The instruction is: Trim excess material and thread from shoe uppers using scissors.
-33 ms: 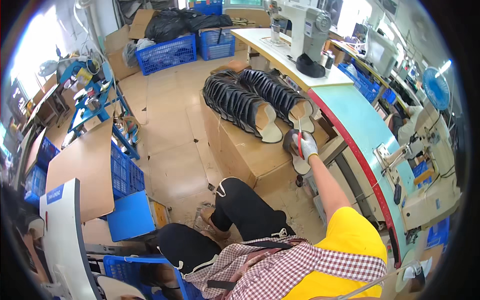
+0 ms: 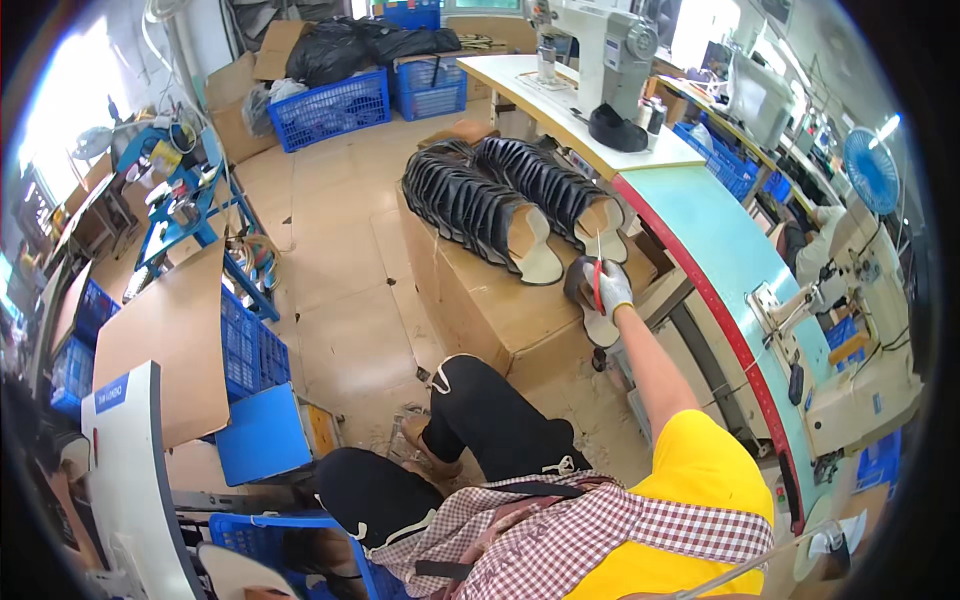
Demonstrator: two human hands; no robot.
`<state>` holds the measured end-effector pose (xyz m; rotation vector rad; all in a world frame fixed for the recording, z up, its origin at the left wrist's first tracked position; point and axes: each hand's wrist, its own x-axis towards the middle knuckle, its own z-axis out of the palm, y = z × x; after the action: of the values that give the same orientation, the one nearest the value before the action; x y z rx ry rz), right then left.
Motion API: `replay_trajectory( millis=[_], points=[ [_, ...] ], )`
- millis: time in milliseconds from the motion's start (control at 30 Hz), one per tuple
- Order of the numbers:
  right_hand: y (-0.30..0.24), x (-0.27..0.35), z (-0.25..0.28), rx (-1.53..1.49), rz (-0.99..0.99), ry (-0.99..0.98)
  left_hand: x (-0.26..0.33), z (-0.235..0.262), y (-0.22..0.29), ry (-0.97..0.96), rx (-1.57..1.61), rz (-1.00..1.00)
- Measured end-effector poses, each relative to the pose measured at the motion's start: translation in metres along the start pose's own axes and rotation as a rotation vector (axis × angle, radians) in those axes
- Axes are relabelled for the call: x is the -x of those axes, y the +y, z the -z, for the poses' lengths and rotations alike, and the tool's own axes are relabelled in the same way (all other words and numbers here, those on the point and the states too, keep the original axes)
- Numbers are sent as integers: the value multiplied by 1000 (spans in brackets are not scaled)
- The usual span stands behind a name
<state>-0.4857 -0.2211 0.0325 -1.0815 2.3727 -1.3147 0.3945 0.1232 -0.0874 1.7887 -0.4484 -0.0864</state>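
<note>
My right hand [image 2: 612,290], in a white glove, reaches out over the near end of a long cardboard box [image 2: 500,305]. It is shut on a dark shoe piece with a pale sole [image 2: 583,290], and a thin red tool [image 2: 598,270] stands up from the same grip. Just beyond, two rows of black shoe uppers [image 2: 480,205] with beige insoles lie stacked on the box. My left hand is out of sight. My knees in black trousers [image 2: 480,410] are bent below the box.
A teal worktable with a red edge [image 2: 700,235] runs along the right. A sewing machine [image 2: 600,45] stands on a cream table behind it. Blue crates [image 2: 330,105] sit at the back, and a cardboard sheet [image 2: 165,340] and a blue rack [image 2: 190,215] on the left.
</note>
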Motion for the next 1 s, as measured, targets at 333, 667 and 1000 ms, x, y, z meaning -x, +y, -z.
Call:
replay_trajectory(
  millis=[333,667,1000],
  points=[
    [-60,-2,-84,-41,35,101,21,-70,52,-134,36,-771],
    [-84,12,-93,318,-49,-83,79,-121,131,-197,-75,-62],
    [-139,-2,-104,120,374,-38,88,-127,113,-186,-65,6]
  ],
)
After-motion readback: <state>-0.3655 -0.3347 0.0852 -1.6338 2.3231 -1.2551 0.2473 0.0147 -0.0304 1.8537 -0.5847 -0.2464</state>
